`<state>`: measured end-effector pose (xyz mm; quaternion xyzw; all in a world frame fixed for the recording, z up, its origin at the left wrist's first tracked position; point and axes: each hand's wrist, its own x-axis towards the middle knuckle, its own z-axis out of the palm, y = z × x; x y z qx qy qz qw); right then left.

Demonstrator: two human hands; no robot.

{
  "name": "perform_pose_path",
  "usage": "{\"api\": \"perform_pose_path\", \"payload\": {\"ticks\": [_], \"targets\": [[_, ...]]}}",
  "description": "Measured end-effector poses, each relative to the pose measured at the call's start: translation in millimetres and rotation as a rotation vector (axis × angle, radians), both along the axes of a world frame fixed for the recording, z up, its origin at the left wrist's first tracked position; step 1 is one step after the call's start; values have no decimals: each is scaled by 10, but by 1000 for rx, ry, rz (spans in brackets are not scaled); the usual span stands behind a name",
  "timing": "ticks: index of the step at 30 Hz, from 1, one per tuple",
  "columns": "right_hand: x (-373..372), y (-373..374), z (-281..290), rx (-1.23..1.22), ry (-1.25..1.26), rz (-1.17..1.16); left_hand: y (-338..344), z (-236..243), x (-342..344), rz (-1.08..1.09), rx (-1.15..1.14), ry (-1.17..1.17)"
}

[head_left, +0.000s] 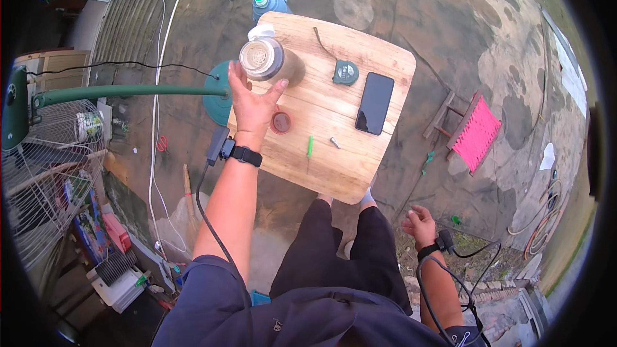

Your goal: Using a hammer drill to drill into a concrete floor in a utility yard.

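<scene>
A wide-mouthed bottle [292, 67] stands near the far left corner of the small wooden table [302, 160], its white flip lid up and a perforated insert in its mouth. My left hand [252, 106] is at the bottle's near side, thumb and fingers spread; whether they touch it I cannot tell. Just right of that wrist sits a small reddish round cup or cap [281, 122]. Farther right lie a tape measure [346, 72] with a strap, a black phone [375, 104], a green-handled thin tool [310, 147] and a small metal piece [335, 142]. My right hand [421, 226] hangs beside my right thigh, holding nothing, fingers loosely bent.
A blue bottle [270, 4] stands beyond the table's far left corner. From the left, a green fan pole [128, 92] reaches to its round base [217, 106] beside the table. A pink-seated stool [475, 133] is at right. Cables run from both my wrists.
</scene>
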<state>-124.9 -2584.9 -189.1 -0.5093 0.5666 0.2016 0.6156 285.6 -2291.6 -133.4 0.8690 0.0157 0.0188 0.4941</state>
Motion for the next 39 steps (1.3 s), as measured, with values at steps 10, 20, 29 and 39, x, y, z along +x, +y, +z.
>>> {"api": "perform_pose_path", "payload": {"ticks": [10,20,29,39], "targets": [[-276,362,-210,3,113,-61,4,-351,294,-132,-198,-134],[-56,473,-272,40,61,-62,-40,-386,548,-167,-285,-183],[-19,462,-154,24,77,-74,243,219,599,-157,-176,-221],[117,540,-95,50,42,-55,1059,603,0,-260,574,-102]]}}
